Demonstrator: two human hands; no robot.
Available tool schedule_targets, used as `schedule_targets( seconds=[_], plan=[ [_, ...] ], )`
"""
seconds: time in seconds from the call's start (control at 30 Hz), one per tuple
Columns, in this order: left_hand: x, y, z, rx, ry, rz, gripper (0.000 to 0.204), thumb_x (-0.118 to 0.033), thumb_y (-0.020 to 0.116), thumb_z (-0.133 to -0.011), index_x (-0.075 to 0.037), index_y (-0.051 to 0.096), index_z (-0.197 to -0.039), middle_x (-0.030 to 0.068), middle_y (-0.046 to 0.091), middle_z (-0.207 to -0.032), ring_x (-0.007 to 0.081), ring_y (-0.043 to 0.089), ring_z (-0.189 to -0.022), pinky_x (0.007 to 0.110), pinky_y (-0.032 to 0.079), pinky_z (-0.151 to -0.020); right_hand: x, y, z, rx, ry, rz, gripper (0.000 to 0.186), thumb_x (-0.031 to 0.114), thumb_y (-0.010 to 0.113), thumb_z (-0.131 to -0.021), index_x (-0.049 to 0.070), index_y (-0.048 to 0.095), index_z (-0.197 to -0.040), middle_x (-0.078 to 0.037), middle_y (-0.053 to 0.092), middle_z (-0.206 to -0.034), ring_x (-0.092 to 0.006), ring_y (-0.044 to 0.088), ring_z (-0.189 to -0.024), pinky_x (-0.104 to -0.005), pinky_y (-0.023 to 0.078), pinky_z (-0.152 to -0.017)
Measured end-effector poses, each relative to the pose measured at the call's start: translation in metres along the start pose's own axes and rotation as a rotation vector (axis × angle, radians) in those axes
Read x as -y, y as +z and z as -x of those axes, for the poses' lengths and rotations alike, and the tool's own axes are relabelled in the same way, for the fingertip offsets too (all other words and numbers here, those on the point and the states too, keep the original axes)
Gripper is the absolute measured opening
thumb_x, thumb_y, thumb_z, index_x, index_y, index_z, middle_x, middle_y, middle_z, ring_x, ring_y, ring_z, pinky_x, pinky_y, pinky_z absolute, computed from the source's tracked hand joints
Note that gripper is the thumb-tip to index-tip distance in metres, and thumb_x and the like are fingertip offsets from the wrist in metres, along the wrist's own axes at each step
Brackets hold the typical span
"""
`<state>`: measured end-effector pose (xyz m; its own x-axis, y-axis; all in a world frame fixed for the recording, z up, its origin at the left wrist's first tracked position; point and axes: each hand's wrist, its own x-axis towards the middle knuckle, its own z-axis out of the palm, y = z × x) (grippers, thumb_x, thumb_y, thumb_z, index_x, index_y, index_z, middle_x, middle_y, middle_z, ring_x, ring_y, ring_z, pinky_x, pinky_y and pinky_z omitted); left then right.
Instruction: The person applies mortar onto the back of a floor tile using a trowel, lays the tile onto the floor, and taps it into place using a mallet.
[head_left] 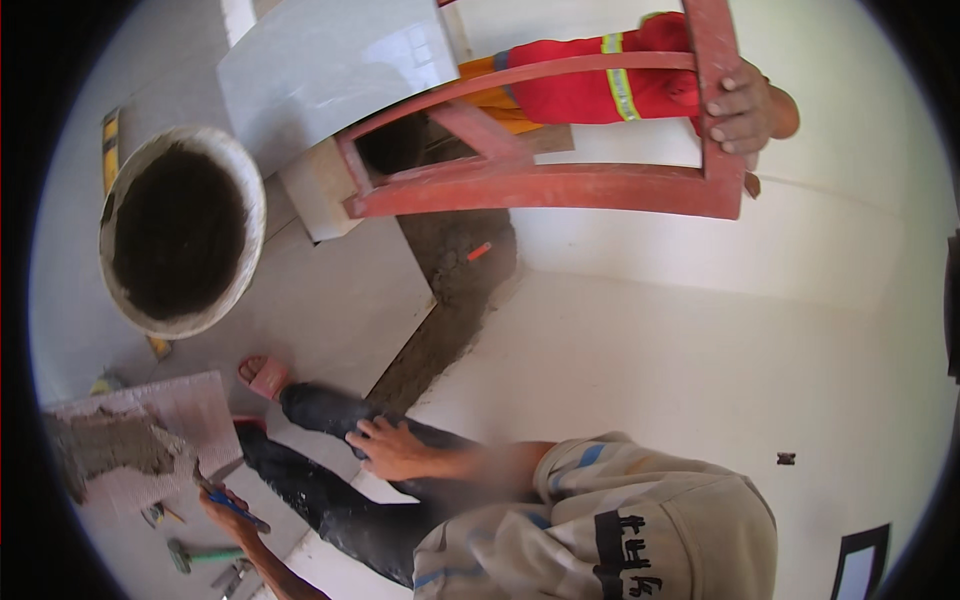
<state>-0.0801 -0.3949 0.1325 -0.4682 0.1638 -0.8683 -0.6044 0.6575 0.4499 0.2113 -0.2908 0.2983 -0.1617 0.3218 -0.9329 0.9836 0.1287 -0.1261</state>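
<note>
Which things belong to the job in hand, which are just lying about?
Likely in the job: blue-handled trowel in left hand, mortar, ribbed tile under it, bucket of dark mix.

Seemingly lying about: green-handled hammer, yellow bar, small orange stick.

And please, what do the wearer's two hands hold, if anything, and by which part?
The left hand holds a blue-handled tool by its handle. The right hand is over a dark trouser leg; nothing shows held there.

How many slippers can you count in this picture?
2: left of centre, a pink slipper on one foot, and below it in the picture a redder slipper, partly covered by a black trouser leg. Others may be hidden.
</note>
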Motion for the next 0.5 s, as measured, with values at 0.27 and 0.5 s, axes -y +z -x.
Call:
schedule_targets(
  seconds=[0.27, 0.5],
  plan=[
    [0.032, 0.045, 0.027, 0.097, 0.032, -0.038, 0.036, -0.039, 0.035, -0.099, -0.009, 0.050, -0.084, 0.0023, 0.049, -0.061, 0.0119, 0.045, -0.042, 0.025, 0.038, -0.039, -0.031, 0.005, -0.005, -0.116, -0.008, 0.017, 0.049, 0.026, 0.062, -0.082, 0.005, 0.055, -0.126, -0.020, 0.045, -0.132, -0.0424, 0.048, -0.117, -0.0626, 0.047, -0.082],
    [0.077, -0.029, -0.004, 0.007, 0.601, -0.709, 0.043, -0.015, 0.054, -0.087, -0.004, 0.055, -0.129, 0.0106, 0.064, -0.097, 0.0165, 0.060, -0.082, 0.032, 0.049, -0.062, -0.004, 0.038, -0.022, -0.281, -0.243, -0.103, 0.038, 0.022, 0.063, -0.077, 0.005, 0.064, -0.111, -0.018, 0.058, -0.117, -0.0355, 0.054, -0.110, -0.0500, 0.045, -0.092]
  ],
)
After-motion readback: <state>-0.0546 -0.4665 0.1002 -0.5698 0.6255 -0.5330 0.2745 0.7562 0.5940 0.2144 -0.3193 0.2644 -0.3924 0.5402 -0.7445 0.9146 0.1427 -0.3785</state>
